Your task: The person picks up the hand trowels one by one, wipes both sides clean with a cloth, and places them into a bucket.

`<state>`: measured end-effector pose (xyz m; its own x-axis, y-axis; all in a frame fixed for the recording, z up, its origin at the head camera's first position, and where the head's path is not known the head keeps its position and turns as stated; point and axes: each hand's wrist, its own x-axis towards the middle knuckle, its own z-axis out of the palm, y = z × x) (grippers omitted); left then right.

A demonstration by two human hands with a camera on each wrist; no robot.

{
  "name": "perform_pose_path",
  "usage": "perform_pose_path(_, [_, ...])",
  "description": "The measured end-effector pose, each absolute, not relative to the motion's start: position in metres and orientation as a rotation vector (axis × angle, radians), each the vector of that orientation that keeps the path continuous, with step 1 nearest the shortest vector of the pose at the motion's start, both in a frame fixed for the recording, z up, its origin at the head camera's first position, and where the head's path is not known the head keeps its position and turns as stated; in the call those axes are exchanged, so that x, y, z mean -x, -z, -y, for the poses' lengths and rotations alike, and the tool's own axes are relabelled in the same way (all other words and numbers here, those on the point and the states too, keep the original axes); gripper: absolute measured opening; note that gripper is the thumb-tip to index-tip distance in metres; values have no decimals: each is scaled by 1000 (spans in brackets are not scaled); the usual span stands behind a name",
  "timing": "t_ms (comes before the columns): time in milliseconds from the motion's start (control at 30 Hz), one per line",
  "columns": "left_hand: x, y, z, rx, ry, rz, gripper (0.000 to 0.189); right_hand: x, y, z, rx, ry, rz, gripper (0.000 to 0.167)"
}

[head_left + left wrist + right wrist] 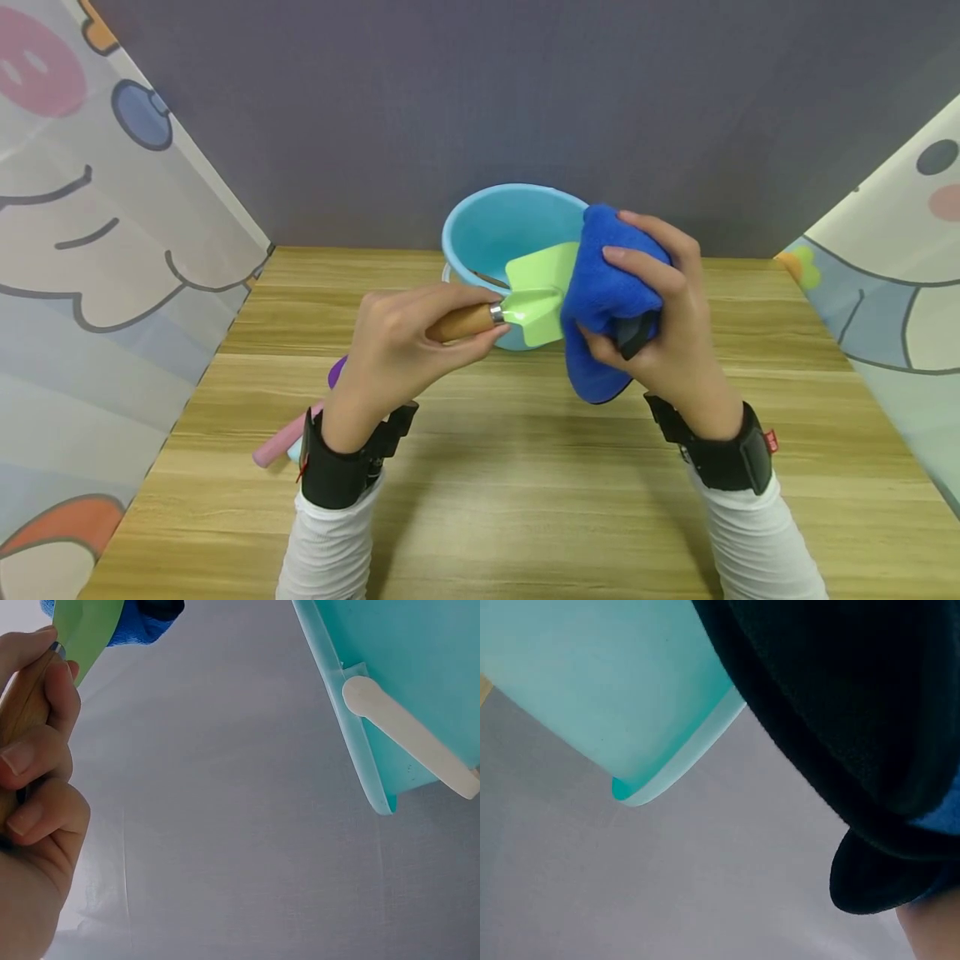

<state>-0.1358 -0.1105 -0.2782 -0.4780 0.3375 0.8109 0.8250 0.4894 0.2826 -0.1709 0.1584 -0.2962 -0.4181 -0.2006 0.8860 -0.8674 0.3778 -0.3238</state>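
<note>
My left hand grips the wooden handle of a small garden trowel with a light green blade. In the left wrist view its fingers curl round that handle. A bunched blue cloth is in my right hand, its fingers bent over the top. The cloth overlaps the far end of the blade, hiding the tip. Dark cloth edging fills much of the right wrist view. Behind the trowel stands a light blue bucket, and a brown strip shows inside it.
Left of my left wrist, a pink rod and a purple piece lie on the wooden table, partly hidden by the arm. A grey panel rises behind the bucket. Cartoon-printed sheets flank both sides. The bucket has a white handle.
</note>
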Motion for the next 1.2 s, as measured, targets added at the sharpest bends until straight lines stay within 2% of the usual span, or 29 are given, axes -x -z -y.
perform_pose_path(433, [136, 278, 110, 982, 945, 2044, 27, 170, 294, -162, -809, -1136, 1827, 73])
perform_pose_path(700, [137, 279, 109, 982, 935, 2049, 28, 175, 295, -164, -735, -1177, 1819, 86])
perform_pose_path(1200, [140, 281, 110, 969, 944, 2057, 29, 178, 294, -167, -676, -1118, 1873, 77])
